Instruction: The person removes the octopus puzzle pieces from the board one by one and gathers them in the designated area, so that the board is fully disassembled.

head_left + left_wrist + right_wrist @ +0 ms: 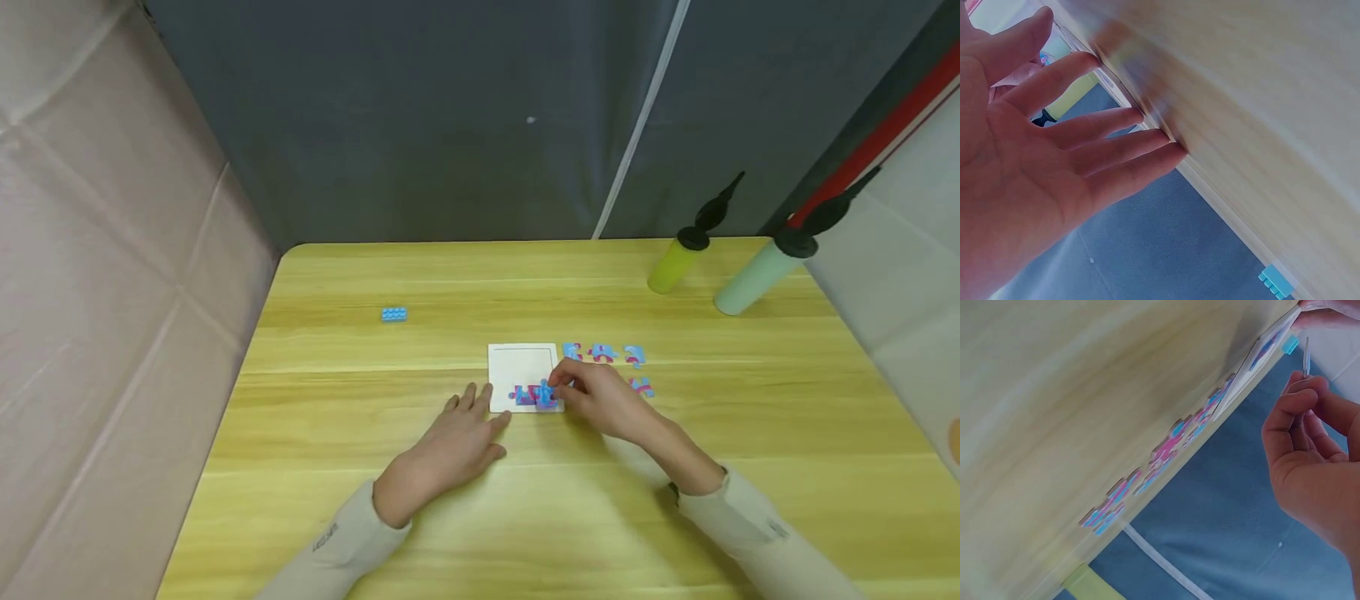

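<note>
A white square puzzle tray (516, 363) lies flat on the wooden table. In its lower part sits a blue and pink jigsaw piece (522, 396). My right hand (600, 402) pinches another jigsaw piece (545, 393) between thumb and fingertips over the tray's lower right; in the right wrist view that held piece (1307, 357) appears edge-on, raised off the table. My left hand (459, 437) has its fingers spread, fingertips at the tray's lower left corner. Loose jigsaw pieces (602, 353) lie right of the tray, some partly hidden behind my right hand.
A small blue toy brick (393, 314) lies at the back left. Toward the back right stand a yellow-green cylinder (670, 269) and a pale green cylinder (756, 280), both with black pointed tops. A dark grey curtain (450, 125) borders the table's far edge.
</note>
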A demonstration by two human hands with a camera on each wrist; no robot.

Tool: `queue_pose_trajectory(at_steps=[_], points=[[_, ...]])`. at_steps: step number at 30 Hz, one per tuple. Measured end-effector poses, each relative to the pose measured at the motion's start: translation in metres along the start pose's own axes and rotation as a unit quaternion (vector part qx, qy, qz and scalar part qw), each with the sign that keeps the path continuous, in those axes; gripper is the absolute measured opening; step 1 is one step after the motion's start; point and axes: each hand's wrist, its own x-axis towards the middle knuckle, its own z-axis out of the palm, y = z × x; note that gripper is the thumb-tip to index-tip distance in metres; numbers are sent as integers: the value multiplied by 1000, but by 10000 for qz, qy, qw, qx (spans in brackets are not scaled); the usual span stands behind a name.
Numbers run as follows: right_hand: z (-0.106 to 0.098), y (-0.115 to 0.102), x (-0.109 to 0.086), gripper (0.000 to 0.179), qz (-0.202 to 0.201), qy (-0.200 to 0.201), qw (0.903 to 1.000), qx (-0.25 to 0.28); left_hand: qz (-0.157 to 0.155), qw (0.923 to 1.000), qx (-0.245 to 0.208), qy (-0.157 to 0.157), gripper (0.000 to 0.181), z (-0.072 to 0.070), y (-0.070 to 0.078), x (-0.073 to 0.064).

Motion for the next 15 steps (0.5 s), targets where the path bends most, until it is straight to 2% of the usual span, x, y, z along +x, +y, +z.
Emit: queue_pose_trajectory(at_steps=[7, 15], points=[[-3, 6, -6, 9, -17, -62, 10000, -5, 11, 10000, -17, 23, 51, 1, 0, -1], [-5, 11, -14, 8, 51, 59, 9999, -82, 51, 9999, 3, 87, 51, 1, -1, 0]])
